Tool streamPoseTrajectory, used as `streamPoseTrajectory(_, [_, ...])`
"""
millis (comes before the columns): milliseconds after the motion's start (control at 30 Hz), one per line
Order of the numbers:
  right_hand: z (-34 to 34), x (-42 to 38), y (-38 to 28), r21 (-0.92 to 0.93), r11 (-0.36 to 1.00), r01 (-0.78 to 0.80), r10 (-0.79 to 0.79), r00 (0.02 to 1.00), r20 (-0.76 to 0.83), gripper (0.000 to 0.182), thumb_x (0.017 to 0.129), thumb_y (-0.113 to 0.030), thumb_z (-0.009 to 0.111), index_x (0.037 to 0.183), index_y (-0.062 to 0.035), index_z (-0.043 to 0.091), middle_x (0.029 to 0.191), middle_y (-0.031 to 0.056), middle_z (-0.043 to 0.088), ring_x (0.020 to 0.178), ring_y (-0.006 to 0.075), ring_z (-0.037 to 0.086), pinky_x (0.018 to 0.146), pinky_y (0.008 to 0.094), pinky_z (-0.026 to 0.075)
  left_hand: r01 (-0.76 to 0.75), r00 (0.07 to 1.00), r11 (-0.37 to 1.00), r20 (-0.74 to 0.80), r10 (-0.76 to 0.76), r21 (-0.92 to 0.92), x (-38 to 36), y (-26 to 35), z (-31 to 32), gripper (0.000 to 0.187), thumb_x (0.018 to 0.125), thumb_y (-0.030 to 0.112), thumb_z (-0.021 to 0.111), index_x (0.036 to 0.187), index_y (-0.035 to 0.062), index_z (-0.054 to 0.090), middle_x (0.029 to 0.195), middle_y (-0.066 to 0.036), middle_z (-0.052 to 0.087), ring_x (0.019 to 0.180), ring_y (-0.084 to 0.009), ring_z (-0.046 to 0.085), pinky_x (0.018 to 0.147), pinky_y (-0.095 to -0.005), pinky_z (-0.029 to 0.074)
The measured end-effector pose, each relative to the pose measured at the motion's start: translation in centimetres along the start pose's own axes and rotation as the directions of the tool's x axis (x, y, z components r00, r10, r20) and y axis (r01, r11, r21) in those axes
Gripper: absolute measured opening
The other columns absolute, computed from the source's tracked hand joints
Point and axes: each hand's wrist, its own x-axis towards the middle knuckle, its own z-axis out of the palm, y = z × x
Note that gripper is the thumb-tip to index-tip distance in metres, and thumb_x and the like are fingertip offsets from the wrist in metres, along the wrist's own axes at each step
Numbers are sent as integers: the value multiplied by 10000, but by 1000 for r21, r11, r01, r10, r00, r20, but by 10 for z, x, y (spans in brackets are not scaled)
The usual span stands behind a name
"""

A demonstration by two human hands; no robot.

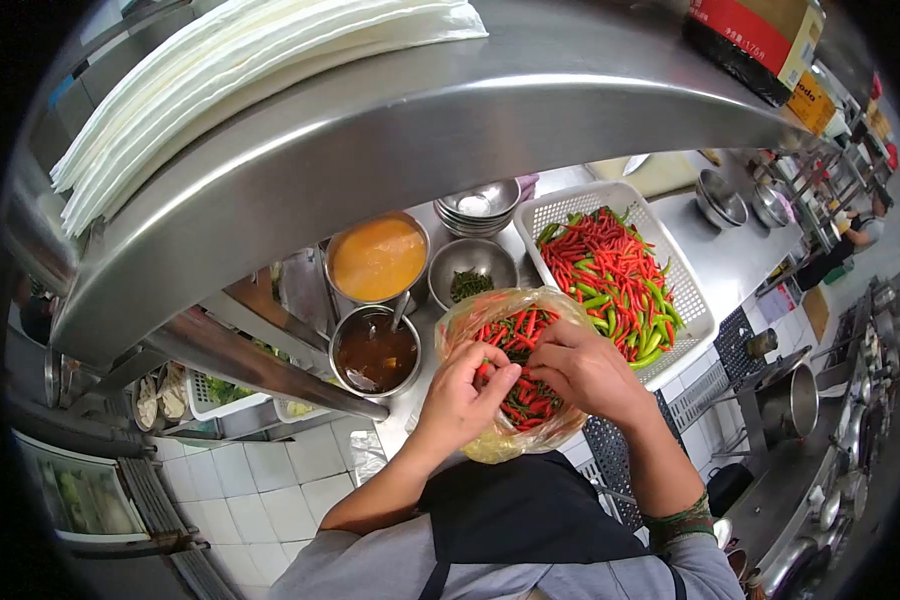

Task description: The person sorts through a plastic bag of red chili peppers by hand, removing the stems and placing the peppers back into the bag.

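Note:
A clear plastic bag (490, 447) filled with red chilies (532, 405) stands open right in front of me. Over its mouth, my left hand (460, 395) has thumb and fingers closed around a red chili, which shows partly between them. My right hand (582, 368) is pinched at the other side of the bag's mouth; whatever its fingertips hold is hidden. Just beyond the bag, a metal bowl (498, 262) contains small green stems (469, 285). To the right, a white plastic basket (698, 290) holds a heap of red and green chilies (610, 275).
Left of the bag are a pot of dark brown sauce (375, 352) with a ladle and a pot of orange liquid (377, 258). Stacked metal bowls (478, 205) stand behind. A steel shelf (420, 120) arches overhead, carrying white cloths (260, 80) and a box (755, 40).

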Motion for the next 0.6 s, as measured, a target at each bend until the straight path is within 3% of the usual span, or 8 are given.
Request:
streamPoseTrajectory(33, [-4,0,-3,17,1000,-6,6,1000,11,123,779,-109,745,876,-54,692,876,98,606,836,313,630,729,406,515,-106,994,993,-24,107,55,4,-2,5,195,937,208,665,946,19,623,788,-46,563,694,-118,543,627,-279,443])
streamPoseTrajectory(133, [-7,-4,-9,71,997,-29,29,1000,10,114,777,-88,745,858,-48,676,839,108,599,786,332,632,690,413,518,-230,971,966,90,220,121,7,-9,5,214,938,218,663,949,9,618,796,-83,561,692,-152,553,627,-306,448])
streamPoseTrajectory(267, [8,-16,-14,130,987,-94,110,986,-123,118,765,-31,750,822,-26,648,826,122,592,760,333,625,663,404,508,159,904,987,406,-133,-29,6,-4,-6,265,1010,260,557,928,18,628,782,-103,591,753,-204,597,696,-343,469])
streamPoseTrajectory(367, [26,-18,-20,116,986,-121,150,943,-296,127,754,16,745,813,-9,636,823,140,585,753,339,619,654,401,500,239,913,944,385,-138,-229,1,-21,5,298,1035,267,520,885,19,593,727,-35,549,686,-139,548,628,-302,433])
streamPoseTrajectory(500, [28,-14,-10,69,977,-202,213,903,-374,100,777,-3,722,824,-1,634,841,160,590,777,345,628,686,421,507,478,857,727,443,-262,-493,-5,-20,13,301,1042,271,484,853,49,559,686,17,464,584,-88,428,523,-254,339])
streamPoseTrajectory(600, [26,-8,6,-21,973,-232,223,952,-209,83,818,-53,696,846,0,638,857,170,600,810,345,641,745,447,513,604,792,451,556,-251,-657,-12,-23,2,329,1052,304,418,879,62,560,681,13,447,551,-77,369,481,-234,291])
